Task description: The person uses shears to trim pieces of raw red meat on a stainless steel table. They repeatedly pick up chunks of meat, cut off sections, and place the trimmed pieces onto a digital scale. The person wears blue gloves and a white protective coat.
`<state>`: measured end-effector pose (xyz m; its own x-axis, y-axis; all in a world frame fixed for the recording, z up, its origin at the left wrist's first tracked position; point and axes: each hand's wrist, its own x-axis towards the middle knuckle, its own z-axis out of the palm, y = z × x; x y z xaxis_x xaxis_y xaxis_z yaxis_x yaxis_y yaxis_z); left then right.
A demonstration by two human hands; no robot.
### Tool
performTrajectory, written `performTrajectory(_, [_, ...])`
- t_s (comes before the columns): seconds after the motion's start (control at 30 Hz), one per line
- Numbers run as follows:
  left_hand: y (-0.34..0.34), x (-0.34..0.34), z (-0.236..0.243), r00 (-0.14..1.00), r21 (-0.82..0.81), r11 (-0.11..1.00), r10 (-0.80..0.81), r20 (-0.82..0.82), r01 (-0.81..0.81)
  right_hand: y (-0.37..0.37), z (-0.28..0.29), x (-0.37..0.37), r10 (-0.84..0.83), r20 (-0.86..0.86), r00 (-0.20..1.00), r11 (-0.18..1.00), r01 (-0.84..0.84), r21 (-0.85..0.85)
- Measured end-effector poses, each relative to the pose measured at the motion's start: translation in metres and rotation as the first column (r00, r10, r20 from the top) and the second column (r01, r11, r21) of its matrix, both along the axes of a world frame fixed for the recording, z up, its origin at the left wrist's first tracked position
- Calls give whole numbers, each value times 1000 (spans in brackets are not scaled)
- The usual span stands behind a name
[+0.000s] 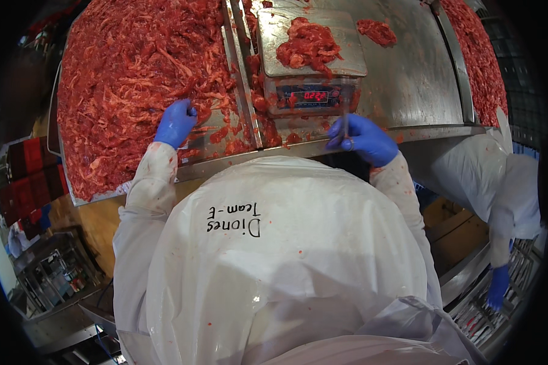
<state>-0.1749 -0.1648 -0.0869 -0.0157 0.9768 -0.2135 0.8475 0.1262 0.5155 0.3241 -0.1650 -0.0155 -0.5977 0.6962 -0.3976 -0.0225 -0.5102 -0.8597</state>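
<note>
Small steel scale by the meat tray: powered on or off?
On. The small steel scale's front display glows with red digits, and a mound of red meat strips sits on its platform.

Red shredded meat heap point(134, 79) far left; steel digital scale point(310, 67) w/ small meat portion point(307, 45) on it, right; steel table point(408, 79) beneath.

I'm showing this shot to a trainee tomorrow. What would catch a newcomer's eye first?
The huge heap of shredded red meat filling the steel table's left side, where the blue-gloved left hand digs in. Then the scale at centre, meat portion on top, right hand just below it.
</note>
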Motion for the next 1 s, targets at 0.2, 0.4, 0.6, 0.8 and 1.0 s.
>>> performTrajectory(0.2, [45,37,98,816,-179,979,23,578,99,70,1,91,-166,349,922,925,22,380])
performTrajectory(0.4, [81,115,163,416,77,985,-137,899,156,143,20,-38,172,95,981,934,-193,300])
performTrajectory(0.6, [71,97,129,407,-30,999,15,913,31,107,25,-82,-274,-142,951,890,307,336])
performTrajectory(0.8, [5,23,16,997,41,998,-59,51,57,44,0,-28,-154,135,979,929,97,358])
performTrajectory(1.0, [-22,91,61,961,100,960,-251,-115,263,33,-11,-75,-399,443,803,159,-415,896])
